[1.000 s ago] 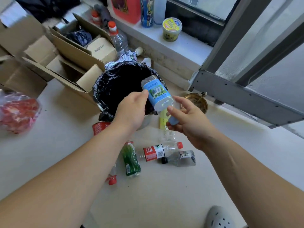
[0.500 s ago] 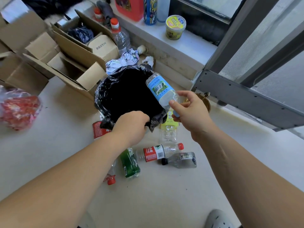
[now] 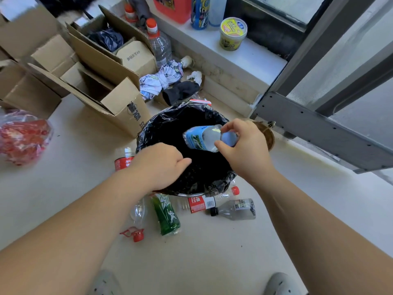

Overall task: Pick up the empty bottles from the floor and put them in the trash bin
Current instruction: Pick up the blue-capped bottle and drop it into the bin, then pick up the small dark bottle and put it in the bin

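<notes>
box by the bin: the cardboard box (image 3: 125, 111), left of frame centre, carries dark printed letters on its side, seen turned; they cannot be made out for sure.
small carton: the pale carton (image 3: 136, 57) at upper centre-left bears a short line of print, upside down and unreadable.
red-label bottle: the bottle (image 3: 202, 204) at lower centre has white characters and a barcode panel, too small to read.
blue-label bottle: the label of the bottle (image 3: 202, 138) at centre is blurred.
cup: the yellow cup (image 3: 232, 33) at top has an illegible lid print.

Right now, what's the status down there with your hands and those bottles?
Right hand holds blue-label bottle by its cap end, over the trash bin. Left hand loosely curled over the rim, holding nothing visible. Nothing blocks the drop. Several bottles on the floor, green-label bottle among them.
</notes>
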